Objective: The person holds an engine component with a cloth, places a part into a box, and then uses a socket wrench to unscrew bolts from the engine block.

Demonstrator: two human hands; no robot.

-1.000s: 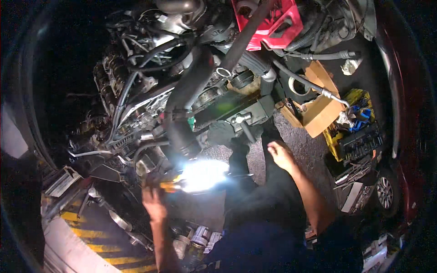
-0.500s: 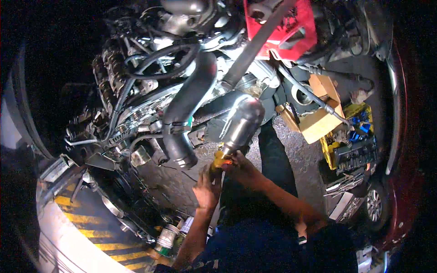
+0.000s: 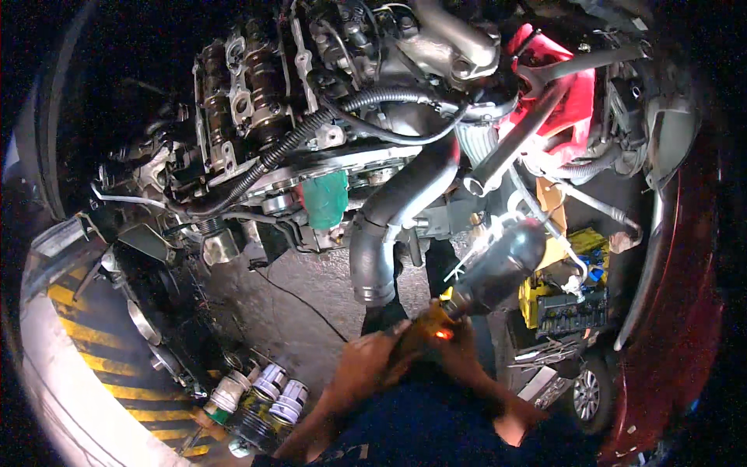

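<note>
Floor, grey and rough, stretches between the engine across the top and the person's hands at lower centre, giving elbow room on the left; a thin black cable crosses it. A dark red car panel bounds the right side, and yellow stripes mark the lower left. Ribbed conduit and a thick, smooth black hose curve over the engine's bare metal; a limp green patch hangs at its front. The work lamp, dark and rounded with a yellow neck, slants up and right from the hands, an orange glow at its lower end. The right hand grasps that end. The left hand meets it; blur hides whether its fingers grip.
</note>
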